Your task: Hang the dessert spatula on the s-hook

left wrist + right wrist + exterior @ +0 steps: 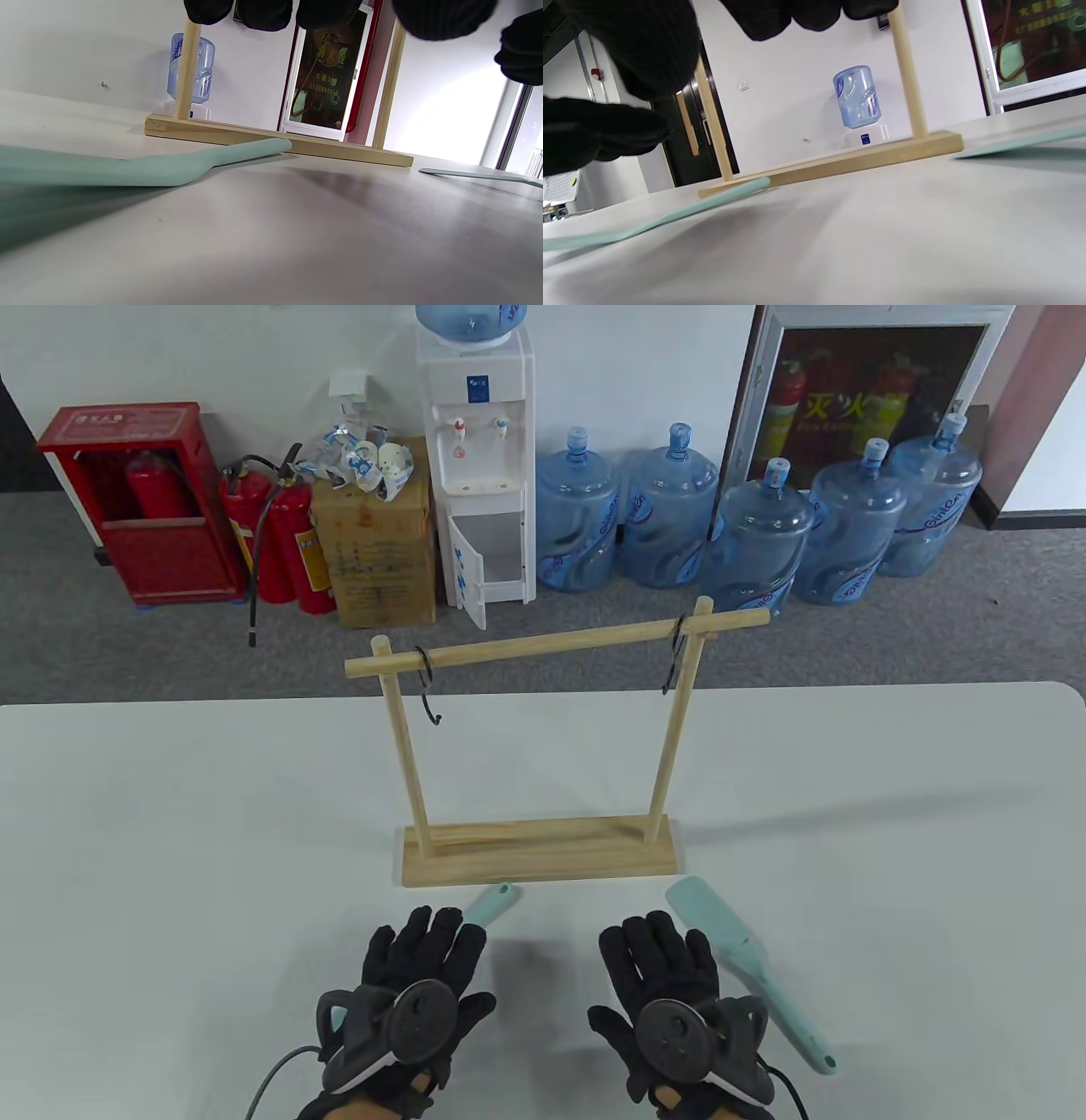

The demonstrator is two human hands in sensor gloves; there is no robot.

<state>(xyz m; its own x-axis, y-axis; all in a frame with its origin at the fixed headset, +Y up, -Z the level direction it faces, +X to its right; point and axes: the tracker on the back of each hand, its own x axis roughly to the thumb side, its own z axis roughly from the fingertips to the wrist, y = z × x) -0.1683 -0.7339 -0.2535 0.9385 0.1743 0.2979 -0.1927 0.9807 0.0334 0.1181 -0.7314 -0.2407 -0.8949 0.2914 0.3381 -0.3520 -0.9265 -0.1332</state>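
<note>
Two mint-green dessert spatulas lie on the white table in front of a wooden rack [539,861]. One spatula [494,903] lies mostly under my left hand [428,954], its handle end pointing at the rack base; in the left wrist view it [127,169] lies flat below my fingers [263,12], untouched. The other spatula [747,971] lies just right of my right hand [657,963]. Both hands are palm down, fingers spread, holding nothing. Two black S-hooks hang on the rack's top bar, one at the left [428,687] and one at the right [674,653].
The rack's base [254,137] stands just beyond both hands, its two posts rising to the crossbar [551,640]. Behind the table, water bottles, a dispenser and fire extinguishers stand on the floor. Bare table lies left and right of the rack.
</note>
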